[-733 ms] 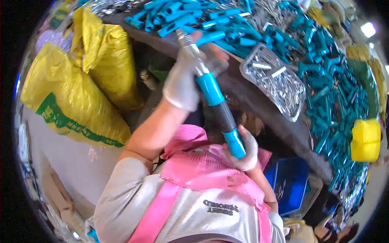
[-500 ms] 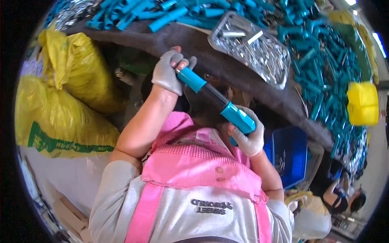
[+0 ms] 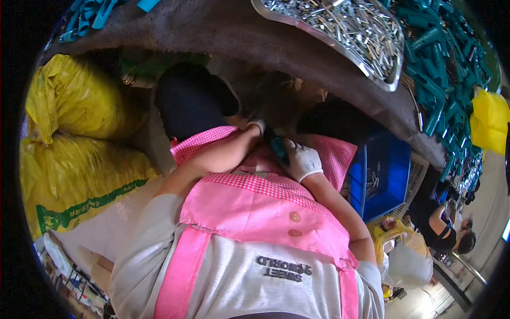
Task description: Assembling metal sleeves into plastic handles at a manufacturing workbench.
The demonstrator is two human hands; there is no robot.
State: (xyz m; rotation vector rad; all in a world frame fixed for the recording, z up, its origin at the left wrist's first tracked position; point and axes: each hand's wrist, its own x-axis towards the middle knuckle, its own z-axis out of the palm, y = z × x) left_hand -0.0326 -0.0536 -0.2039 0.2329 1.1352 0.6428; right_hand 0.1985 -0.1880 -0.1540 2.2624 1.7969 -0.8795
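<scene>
A teal tubular tool (image 3: 278, 149) with a dark section stands tilted low over my lap, partly in shadow. My right hand (image 3: 305, 161), in a whitish glove, is closed around its teal near end. Beside the dark far end is my left hand (image 3: 257, 126), also gloved; it looks curled on the tool, though the forearm and shadow hide most of its fingers. The tool's far tip is hidden between my knees. Under both hands lies the pink checked apron (image 3: 255, 204).
A dark-covered work table (image 3: 212, 34) curves across ahead, bearing a metal tray (image 3: 390, 82) of small metal pieces and teal plastic parts (image 3: 433, 80). Yellow sacks (image 3: 79, 175) stand at left. On the right are a blue bin (image 3: 390, 183), a yellow container (image 3: 489, 121) and another person (image 3: 438, 226).
Both hands have dropped from in front of the table edge to my lap, bringing the teal tool down with them. The view has shifted, so less of the table shows.
</scene>
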